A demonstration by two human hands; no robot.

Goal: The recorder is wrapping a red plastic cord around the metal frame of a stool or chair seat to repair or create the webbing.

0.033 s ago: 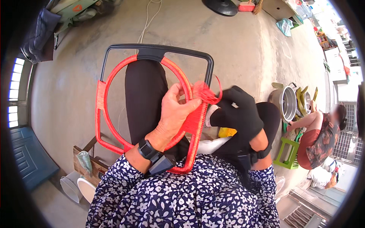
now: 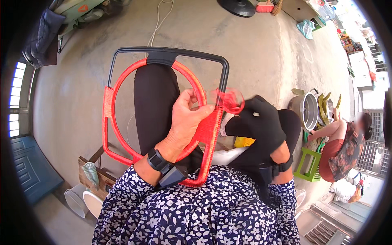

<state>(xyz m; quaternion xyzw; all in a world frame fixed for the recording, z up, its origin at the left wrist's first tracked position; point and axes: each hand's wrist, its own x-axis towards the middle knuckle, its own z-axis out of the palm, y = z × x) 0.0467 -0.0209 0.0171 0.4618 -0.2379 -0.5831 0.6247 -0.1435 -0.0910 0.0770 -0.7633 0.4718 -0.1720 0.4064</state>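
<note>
A metal frame (image 2: pixel 183 52) with a round ring inside rests across my lap, tilted, its upper bars bare black. Glossy red cord (image 2: pixel 209 127) is wound closely round the ring, the lower bars and the right-side joint. My bare left hand (image 2: pixel 182 118) grips the frame at that joint, thumb near the top of the winding. A loose red cord bundle (image 2: pixel 232 101), smeared by motion, is by the black upright bar. My right hand (image 2: pixel 261 122), in a black glove, has curled fingers at the bundle's right edge; its fingertips are partly hidden.
Another person (image 2: pixel 341 151) sits at the right beside metal pots (image 2: pixel 304 110) and a green plastic stool (image 2: pixel 308 164). A wooden stool (image 2: pixel 96 175) and a white bucket (image 2: pixel 76 200) stand at the lower left. A pale cable (image 2: pixel 157 24) crosses the concrete floor ahead.
The red cord bundle has shifted right, away from my left thumb, and my right hand has moved slightly right and down. The frame and my left hand are almost unmoved.
</note>
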